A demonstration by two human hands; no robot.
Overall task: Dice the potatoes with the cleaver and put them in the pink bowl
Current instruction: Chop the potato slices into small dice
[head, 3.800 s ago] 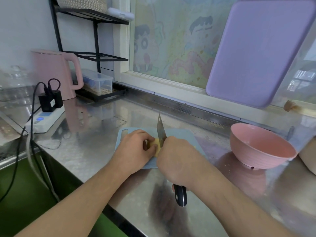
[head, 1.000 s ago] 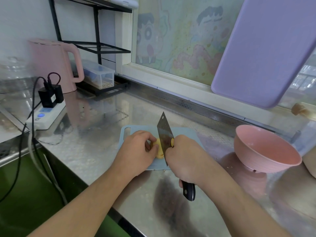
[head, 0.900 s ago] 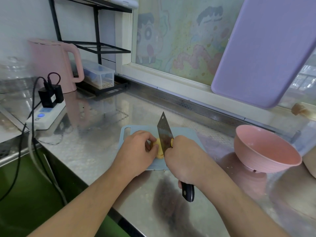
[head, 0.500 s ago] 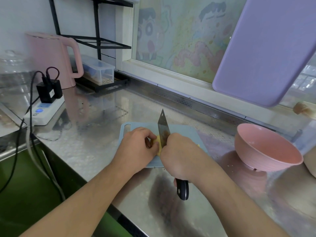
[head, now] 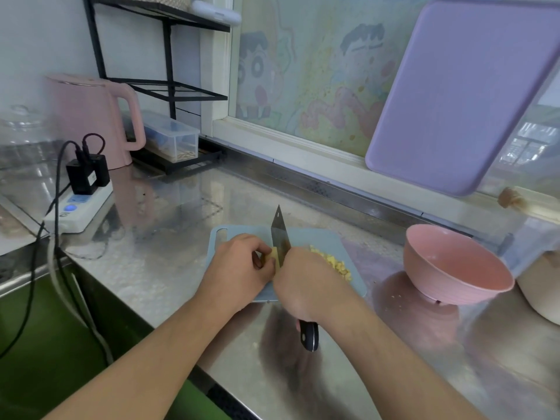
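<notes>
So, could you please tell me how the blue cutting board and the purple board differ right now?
The blue cutting board lies flat on the counter and carries diced potato; the purple board leans upright against the window and is bare. The purple one looks larger. Both are rounded rectangles in pastel colours.

Pink kettle [head: 91,116], power strip [head: 80,209], purple board [head: 463,95] against window.

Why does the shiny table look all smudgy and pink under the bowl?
Head view: the steel counter mirrors things, so the pink bowl leaves a blurry pink reflection beneath it; a dark smear lies under the cleaver handle; the wide lens bends the edges.
</notes>
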